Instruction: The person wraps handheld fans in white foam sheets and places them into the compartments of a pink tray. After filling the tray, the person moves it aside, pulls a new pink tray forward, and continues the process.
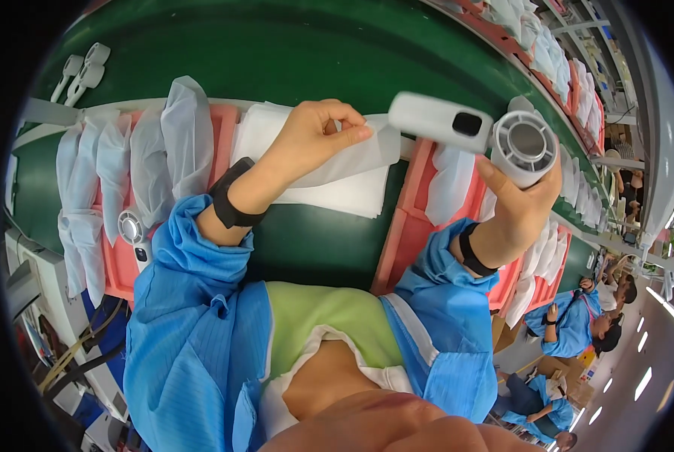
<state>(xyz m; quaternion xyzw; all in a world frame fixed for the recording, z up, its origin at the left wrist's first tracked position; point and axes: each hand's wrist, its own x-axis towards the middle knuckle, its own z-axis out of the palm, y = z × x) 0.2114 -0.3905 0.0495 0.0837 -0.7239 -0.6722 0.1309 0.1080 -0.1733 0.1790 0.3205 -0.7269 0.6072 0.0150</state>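
My left hand (311,139) pinches the edge of a thin, translucent white bag (363,154) between thumb and fingertips. Beneath that bag lies a stack of flat white bags or sheets (352,192) on the green table. My right hand (521,200) grips a white handheld fan (435,122) around its round, grilled head. The fan's handle, with a dark oval panel, points left toward the bag. Fan and bag look close but apart. Some of my right fingers are hidden behind the fan head.
A pink tray (222,139) at the left holds several wrapped items, with an unwrapped fan (134,230) beside them. Another pink tray (397,245) with wrapped items stands at the right. Several white fans (88,75) lie at the far left. A conveyor edge crosses the green table (299,53).
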